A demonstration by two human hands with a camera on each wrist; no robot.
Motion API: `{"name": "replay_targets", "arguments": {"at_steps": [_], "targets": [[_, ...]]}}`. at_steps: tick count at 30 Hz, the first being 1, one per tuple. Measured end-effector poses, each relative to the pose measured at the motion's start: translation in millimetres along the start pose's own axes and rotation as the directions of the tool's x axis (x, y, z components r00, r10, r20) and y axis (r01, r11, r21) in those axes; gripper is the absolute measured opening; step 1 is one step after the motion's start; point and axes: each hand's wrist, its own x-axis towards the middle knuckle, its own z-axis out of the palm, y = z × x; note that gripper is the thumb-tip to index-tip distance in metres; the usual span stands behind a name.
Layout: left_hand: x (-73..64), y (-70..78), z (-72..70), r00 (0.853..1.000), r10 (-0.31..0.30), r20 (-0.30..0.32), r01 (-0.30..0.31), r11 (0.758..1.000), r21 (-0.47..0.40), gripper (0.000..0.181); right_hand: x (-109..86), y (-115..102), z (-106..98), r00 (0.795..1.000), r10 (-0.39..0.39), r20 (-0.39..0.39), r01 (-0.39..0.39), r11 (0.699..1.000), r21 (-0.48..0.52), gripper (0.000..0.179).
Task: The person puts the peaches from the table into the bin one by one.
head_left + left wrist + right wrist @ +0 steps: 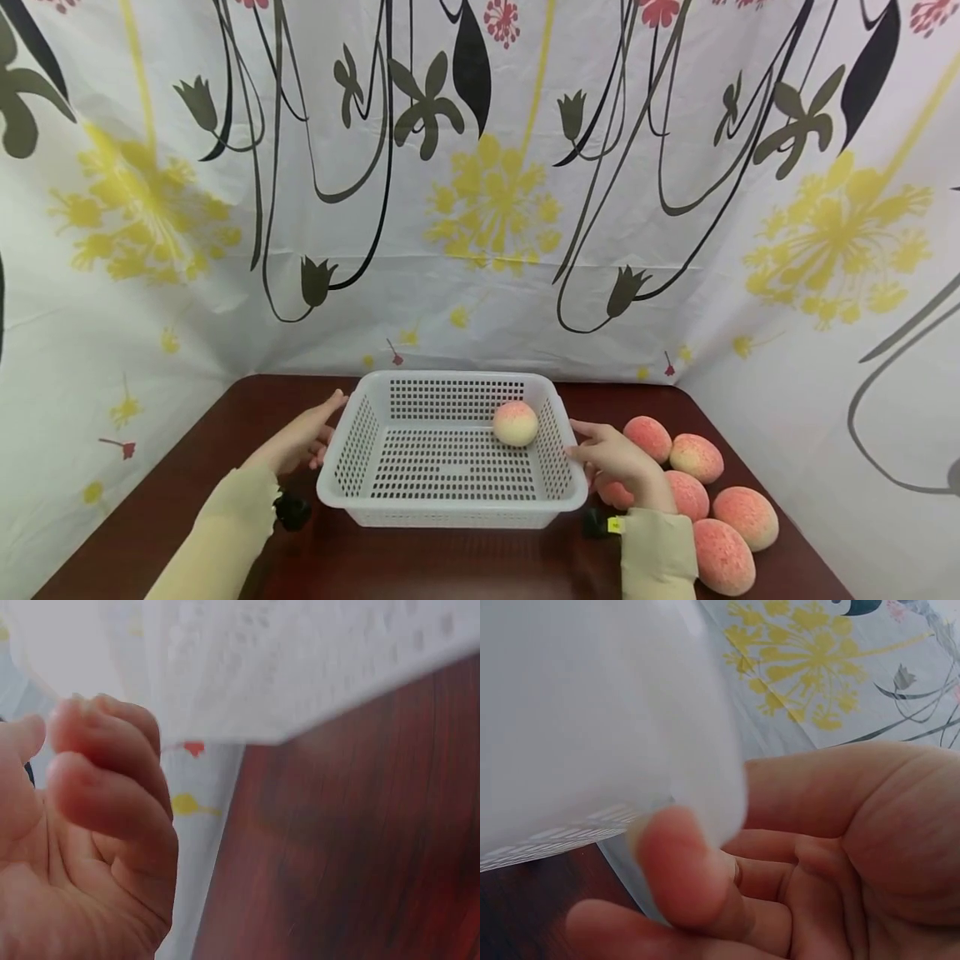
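Note:
A white perforated plastic basket (453, 504) is in the middle of the head view, with one pink-and-cream peach (515, 423) lying in its right part. At the basket's right side, my right hand (618, 458) pinches the rim; in the right wrist view the rim (720, 772) passes between the thumb and a bent finger (682, 862). My left hand (296, 437) is beside the left rim, with its fingers (112, 780) loosely bent and nothing between them and the thumb. Whether its fingertips touch the basket cannot be told.
Several more peaches (723, 557) lie in a group to the right of the basket, one partly hidden behind my right hand. Everything stands on a dark red wooden table (420, 567). A white floral cloth (480, 333) hangs behind it and along both sides.

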Motion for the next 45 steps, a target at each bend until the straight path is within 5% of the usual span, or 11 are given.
{"name": "replay_targets", "arguments": {"at_steps": [4, 9, 16, 24, 31, 38, 45], "targets": [[-2.4, -2.8, 6.1, 1.000, 0.014, 0.021, -0.011, 0.993, -0.115, 0.088, 0.0, -3, 0, 1.000, -0.004, -0.012, 0.004, 1.000, -0.017, 0.060], [-5.4, -0.2, 11.7, 0.999, 0.036, 0.010, -0.034, 0.988, -0.149, 0.082, -0.8, -7, 2, 1.000, -0.006, -0.018, 0.006, 1.000, -0.014, 0.061], [-9.1, 1.8, 23.4, 0.991, 0.093, -0.097, -0.103, 0.989, -0.109, 0.055, -4.8, -5, 5, 0.999, 0.017, -0.027, -0.017, 1.000, -0.003, 0.063], [-6.1, -0.8, 27.4, 0.976, 0.155, -0.153, -0.168, 0.983, -0.075, 0.053, -8.6, 0, 10, 0.998, 0.045, -0.040, -0.044, 0.999, 0.027, 0.065], [-7.3, 1.4, 30.0, 0.969, 0.153, -0.192, -0.166, 0.985, -0.053, 0.052, -7.4, -2, 7, 0.999, 0.040, -0.029, -0.039, 0.999, 0.036, 0.065], [-3.3, 2.6, 34.8, 0.965, 0.153, -0.212, -0.163, 0.986, -0.031, 0.052, -4.4, -16, -7, 0.998, 0.036, -0.051, -0.042, 0.991, -0.124, 0.066], [-5.5, -2.5, 35.6, 0.962, 0.155, -0.225, -0.160, 0.987, -0.001, 0.051, -8.2, -37, -29, 0.996, 0.043, -0.078, -0.066, 0.942, -0.329, 0.062]]}}
